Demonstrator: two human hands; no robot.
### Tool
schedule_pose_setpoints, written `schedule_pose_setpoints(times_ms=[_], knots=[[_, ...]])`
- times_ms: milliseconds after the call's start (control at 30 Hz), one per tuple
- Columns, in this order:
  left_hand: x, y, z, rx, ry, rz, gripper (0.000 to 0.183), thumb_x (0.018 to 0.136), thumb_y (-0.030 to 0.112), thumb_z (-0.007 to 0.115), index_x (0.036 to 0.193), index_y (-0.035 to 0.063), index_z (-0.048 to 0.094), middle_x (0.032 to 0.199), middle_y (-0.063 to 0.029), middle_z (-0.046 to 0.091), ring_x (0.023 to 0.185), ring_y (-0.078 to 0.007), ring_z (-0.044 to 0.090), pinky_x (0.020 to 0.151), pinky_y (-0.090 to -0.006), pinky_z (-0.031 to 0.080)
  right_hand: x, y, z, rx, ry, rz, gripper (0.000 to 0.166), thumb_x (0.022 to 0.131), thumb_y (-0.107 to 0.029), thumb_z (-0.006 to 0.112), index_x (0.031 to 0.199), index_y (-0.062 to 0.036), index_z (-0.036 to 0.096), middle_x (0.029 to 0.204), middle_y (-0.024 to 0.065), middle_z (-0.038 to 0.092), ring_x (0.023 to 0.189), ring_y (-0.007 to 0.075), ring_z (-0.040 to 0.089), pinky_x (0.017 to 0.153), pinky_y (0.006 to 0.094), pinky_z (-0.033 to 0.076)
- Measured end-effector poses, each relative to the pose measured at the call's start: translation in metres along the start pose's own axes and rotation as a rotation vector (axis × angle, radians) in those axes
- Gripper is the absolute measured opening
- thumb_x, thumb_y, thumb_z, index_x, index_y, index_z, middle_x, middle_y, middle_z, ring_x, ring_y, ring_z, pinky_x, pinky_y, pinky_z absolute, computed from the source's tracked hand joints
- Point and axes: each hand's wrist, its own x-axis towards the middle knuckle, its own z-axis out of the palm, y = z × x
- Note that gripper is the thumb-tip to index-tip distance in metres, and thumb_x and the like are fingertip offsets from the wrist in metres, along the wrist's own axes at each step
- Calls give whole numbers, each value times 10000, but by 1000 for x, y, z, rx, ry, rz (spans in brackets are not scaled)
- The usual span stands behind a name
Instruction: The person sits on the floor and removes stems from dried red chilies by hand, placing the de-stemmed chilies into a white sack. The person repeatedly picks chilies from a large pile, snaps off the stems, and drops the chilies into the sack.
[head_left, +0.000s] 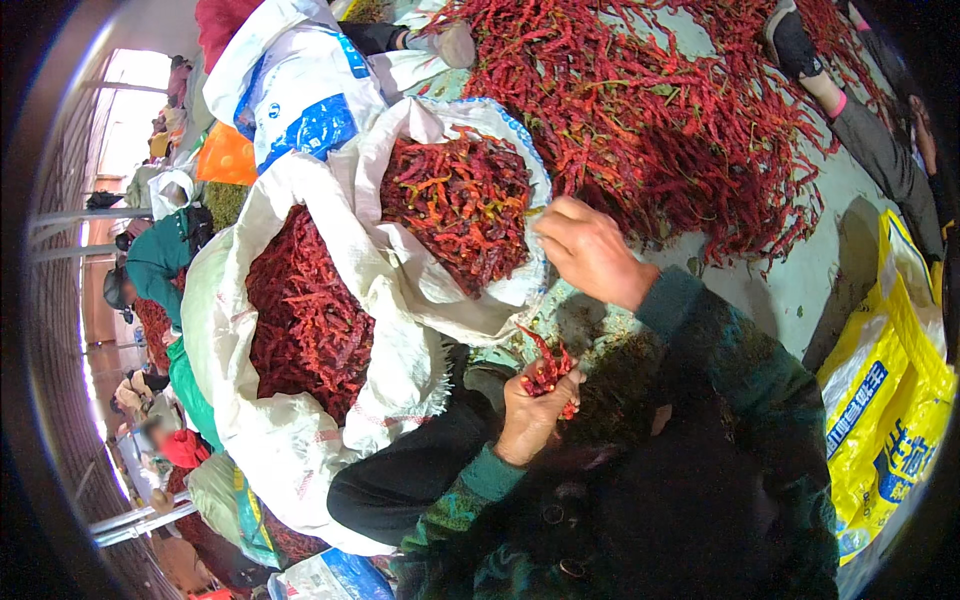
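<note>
My left hand (534, 412) is closed around a small bunch of red chili peppers (547, 371), held low in front of my body. The fingers of my right hand (592, 251) are pinched together at the right rim of a white woven sack (442, 300). A small yellowish chili pepper (534, 211) shows at those fingertips. That sack holds red, orange and some yellow chilies (457, 202). Against it on the left stands a larger white woven sack (289, 435), its mouth rolled wide and filled with dark red chilies (311, 315).
A large pile of red chilies (660, 112) spreads over the pale floor beyond the sacks. At right stands a yellow bag (870, 450) bearing writing. Another person's leg (874, 150) reaches in near the pile. People and more sacks fill the far left.
</note>
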Motion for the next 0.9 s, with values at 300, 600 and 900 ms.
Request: schedule_pose_setpoints(times_ms=[300,600,900], knots=[[-19,26,-30,-51,133,-10,172,808,25,617,959,-49,578,801,-110,632,592,-123,547,528,-240,460,78,12,75,-294,-343,-76,99,718,-9,534,799,-24,589,877,151,490,849,328,530,696,422,437],[-7,62,-66,-232,250,61,175,799,59,633,939,-22,566,776,-116,617,578,-148,546,515,-254,457,85,15,85,-325,-475,-55,133,700,9,547,822,-33,579,925,187,475,804,363,556,684,439,443],[29,103,-72,-334,245,132,179,818,71,590,955,-27,527,780,-118,582,566,-158,512,486,-276,436,77,36,78,356,-117,147,56,765,-12,565,797,-28,522,747,123,539,694,278,552,642,357,439]])
